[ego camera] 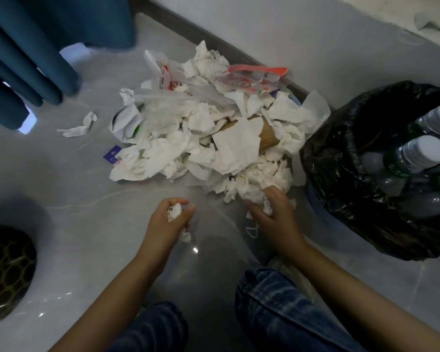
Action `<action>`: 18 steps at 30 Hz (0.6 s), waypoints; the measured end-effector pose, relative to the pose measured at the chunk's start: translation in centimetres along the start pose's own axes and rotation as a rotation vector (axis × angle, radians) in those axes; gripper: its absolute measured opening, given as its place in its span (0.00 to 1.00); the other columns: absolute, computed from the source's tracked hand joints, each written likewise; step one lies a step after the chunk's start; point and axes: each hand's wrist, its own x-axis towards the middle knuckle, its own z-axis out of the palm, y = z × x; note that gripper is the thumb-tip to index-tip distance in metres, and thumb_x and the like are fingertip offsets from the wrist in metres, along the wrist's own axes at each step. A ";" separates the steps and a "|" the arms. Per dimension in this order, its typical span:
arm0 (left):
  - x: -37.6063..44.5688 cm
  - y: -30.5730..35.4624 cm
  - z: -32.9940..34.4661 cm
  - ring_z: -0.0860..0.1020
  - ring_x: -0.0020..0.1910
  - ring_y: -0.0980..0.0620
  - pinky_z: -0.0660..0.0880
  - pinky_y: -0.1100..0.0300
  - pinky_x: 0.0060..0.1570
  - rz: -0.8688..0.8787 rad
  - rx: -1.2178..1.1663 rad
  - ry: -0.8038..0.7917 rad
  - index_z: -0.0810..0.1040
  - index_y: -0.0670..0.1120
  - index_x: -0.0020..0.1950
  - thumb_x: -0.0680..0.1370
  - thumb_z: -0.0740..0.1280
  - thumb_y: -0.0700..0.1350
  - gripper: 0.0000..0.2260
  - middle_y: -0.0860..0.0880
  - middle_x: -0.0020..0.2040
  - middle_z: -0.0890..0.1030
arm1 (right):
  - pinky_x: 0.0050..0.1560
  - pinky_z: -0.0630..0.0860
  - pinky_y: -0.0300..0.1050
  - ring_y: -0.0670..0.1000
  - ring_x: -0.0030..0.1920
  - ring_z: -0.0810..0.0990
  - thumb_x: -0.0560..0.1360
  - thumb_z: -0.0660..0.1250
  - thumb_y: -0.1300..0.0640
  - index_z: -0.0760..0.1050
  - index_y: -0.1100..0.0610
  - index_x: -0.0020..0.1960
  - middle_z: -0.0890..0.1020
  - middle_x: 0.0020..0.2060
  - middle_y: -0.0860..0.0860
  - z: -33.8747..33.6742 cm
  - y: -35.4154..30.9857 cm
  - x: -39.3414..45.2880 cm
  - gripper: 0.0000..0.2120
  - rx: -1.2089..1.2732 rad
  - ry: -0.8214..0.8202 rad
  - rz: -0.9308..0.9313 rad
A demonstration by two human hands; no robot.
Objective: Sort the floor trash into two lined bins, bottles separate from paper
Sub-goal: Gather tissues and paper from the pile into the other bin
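Both hands busy: left hand [172, 219] clutching tissue wad [174, 212], right hand [272, 209] grabbing into paper pile [208, 133] on floor [87, 199]. Bottles [424, 151] already in black-lined bin [341, 158], right of pile.

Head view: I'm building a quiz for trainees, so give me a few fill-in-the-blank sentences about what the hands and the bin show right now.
1. The bin on the right is lined with a ____ bag.
2. Standing in that bin are plastic ____ with white caps.
3. The left hand holds a crumpled wad of white ____.
4. The right hand grips tissue at the near edge of the paper pile, which lies on the ____.

Missing words: black; bottles; tissue; floor
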 end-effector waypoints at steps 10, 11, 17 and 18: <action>-4.6 5.7 -4.4 0.73 0.36 0.53 0.72 0.60 0.37 0.051 -0.275 0.065 0.77 0.45 0.54 0.76 0.68 0.45 0.08 0.47 0.35 0.76 | 0.45 0.79 0.40 0.50 0.47 0.84 0.76 0.66 0.56 0.79 0.59 0.52 0.85 0.45 0.51 -4.4 -16.5 4.8 0.09 0.541 -0.512 0.268; -5.2 6.5 -5.2 0.73 0.36 0.54 0.72 0.60 0.38 0.064 -0.306 0.077 0.77 0.45 0.54 0.76 0.68 0.45 0.08 0.48 0.35 0.76 | 0.45 0.80 0.40 0.50 0.47 0.84 0.76 0.66 0.57 0.80 0.59 0.51 0.85 0.45 0.51 -4.5 -18.2 5.2 0.08 0.534 -0.569 0.256; -9.8 10.0 -10.7 0.72 0.34 0.55 0.70 0.60 0.37 0.172 -0.479 0.226 0.78 0.50 0.47 0.75 0.68 0.45 0.02 0.50 0.32 0.75 | 0.40 0.80 0.41 0.49 0.41 0.85 0.77 0.64 0.56 0.78 0.58 0.52 0.85 0.41 0.51 -3.6 -29.0 6.7 0.08 0.444 -0.820 0.180; -10.6 10.5 -11.8 0.72 0.34 0.55 0.69 0.60 0.37 0.199 -0.494 0.268 0.77 0.50 0.47 0.75 0.68 0.44 0.02 0.50 0.32 0.74 | 0.33 0.78 0.38 0.47 0.35 0.83 0.78 0.64 0.56 0.78 0.57 0.48 0.84 0.35 0.50 -3.1 -31.0 6.5 0.06 0.440 -0.843 0.166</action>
